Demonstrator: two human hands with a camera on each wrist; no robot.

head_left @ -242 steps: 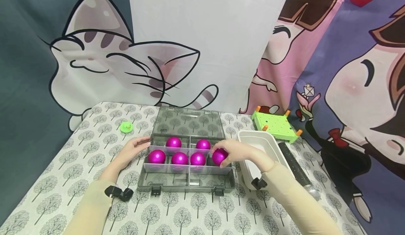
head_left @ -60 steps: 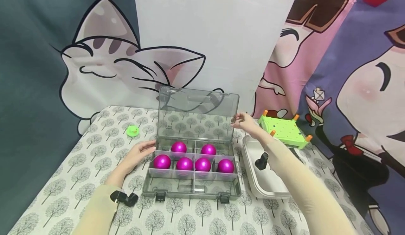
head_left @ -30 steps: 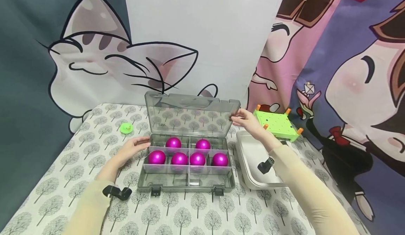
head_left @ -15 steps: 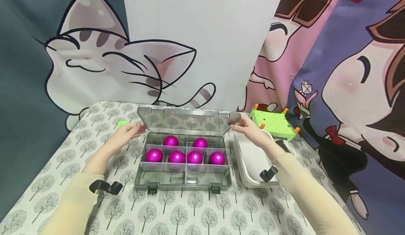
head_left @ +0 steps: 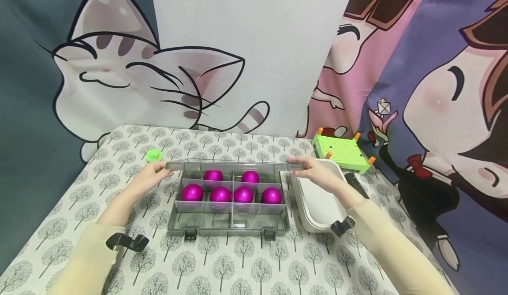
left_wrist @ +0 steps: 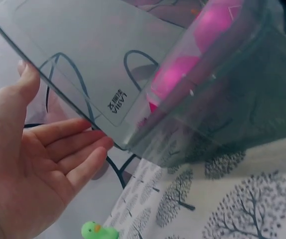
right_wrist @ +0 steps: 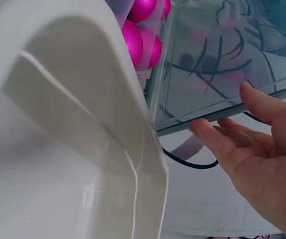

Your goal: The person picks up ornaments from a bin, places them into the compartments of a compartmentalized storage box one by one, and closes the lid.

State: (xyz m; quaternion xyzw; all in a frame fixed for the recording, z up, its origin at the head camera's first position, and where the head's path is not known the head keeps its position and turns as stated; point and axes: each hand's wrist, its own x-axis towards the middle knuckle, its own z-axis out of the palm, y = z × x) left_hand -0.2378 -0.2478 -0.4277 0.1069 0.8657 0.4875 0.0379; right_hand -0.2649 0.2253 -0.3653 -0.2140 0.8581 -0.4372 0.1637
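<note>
A clear grey divided plastic box [head_left: 198, 221] stands on the table, with several shiny magenta balls [head_left: 220, 194] in its back and middle compartments. Its hinged lid [head_left: 254, 166] is tilted forward and shows almost edge-on in the head view. My left hand [left_wrist: 43, 164] has its fingers straight, the fingertips at the lid's left edge. At the lid's right corner my right hand [right_wrist: 262, 144] holds the edge, thumb on one face and fingers on the other. Two latches [head_left: 269, 234] hang at the box front.
A white bin [head_left: 319, 200] stands close to the box's right side. Behind it lies a green board with orange pegs [head_left: 341, 151], beside a dark rod-like object [head_left: 356, 184]. A green toy duck [head_left: 154, 155] sits at the back left. Printed curtain [head_left: 254, 57] hangs behind the table.
Earlier my right hand was at the rightmost ball while the lid lay back. The lid has since been raised by my right hand and swung forward; my left hand has moved to its left edge.
</note>
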